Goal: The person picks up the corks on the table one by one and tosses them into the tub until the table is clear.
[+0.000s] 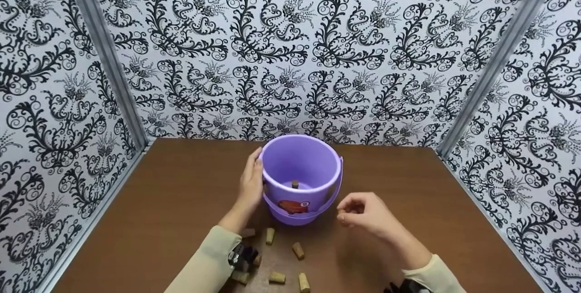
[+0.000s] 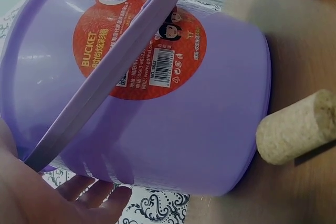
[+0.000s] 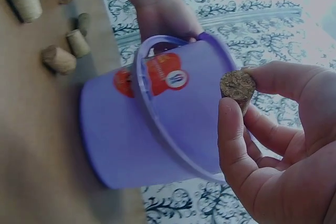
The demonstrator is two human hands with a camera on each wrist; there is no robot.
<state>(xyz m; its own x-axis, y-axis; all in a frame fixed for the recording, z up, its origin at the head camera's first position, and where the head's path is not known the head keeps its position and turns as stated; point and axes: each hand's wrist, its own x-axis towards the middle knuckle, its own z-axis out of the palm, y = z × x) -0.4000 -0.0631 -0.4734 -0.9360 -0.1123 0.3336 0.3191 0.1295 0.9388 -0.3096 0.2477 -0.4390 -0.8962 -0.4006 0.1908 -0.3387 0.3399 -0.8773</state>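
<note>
A purple bucket [image 1: 290, 206] with a red label and a lowered handle stands upright on the table. My left hand [image 1: 252, 184] holds it at the left side near the rim; in the left wrist view its fingers [image 2: 97, 195] lie along the bucket wall. One cork [image 1: 295, 184] shows inside the bucket. To the right of the bucket, lower than its rim, my right hand [image 1: 370, 213] pinches a cork [image 3: 237, 86] between thumb and fingertips. Several corks lie in front of the bucket, among them one cork [image 1: 270, 236] close to its base.
More loose corks, such as this cork [image 1: 297, 250] and this cork [image 1: 304, 282], lie toward the front edge of the brown table [image 1: 190, 184]. My left forearm partly covers some of them. Patterned walls [image 1: 281, 57] enclose the table at the back and sides.
</note>
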